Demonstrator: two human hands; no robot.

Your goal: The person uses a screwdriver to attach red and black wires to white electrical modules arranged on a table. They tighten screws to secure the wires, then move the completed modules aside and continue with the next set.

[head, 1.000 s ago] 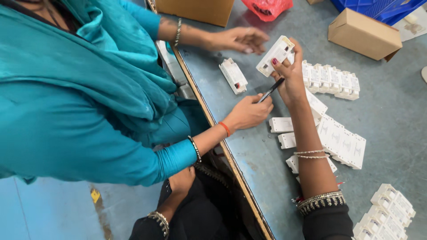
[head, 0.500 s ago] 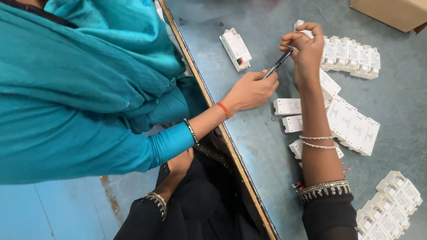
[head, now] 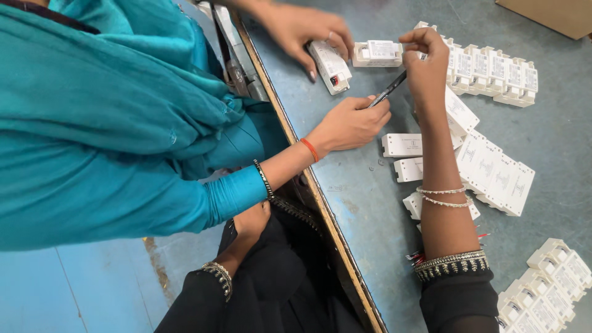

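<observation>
Meanwhile, the left hand (head: pixel 250 221) lies in the lap, its grip hidden, a co-worker's hand (head: pixel 305 28) has come onto a white module (head: pixel 330 66), and the right hand (head: pixel 427 61), no longer lifting a module, is closed round the black pen (head: pixel 387 90) above the table (head: pixel 345 203).

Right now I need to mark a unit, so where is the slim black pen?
In the head view, the slim black pen lies upper centre, between the wearer's right hand and the teal-sleeved co-worker's hand, above the grey-blue table.
</observation>
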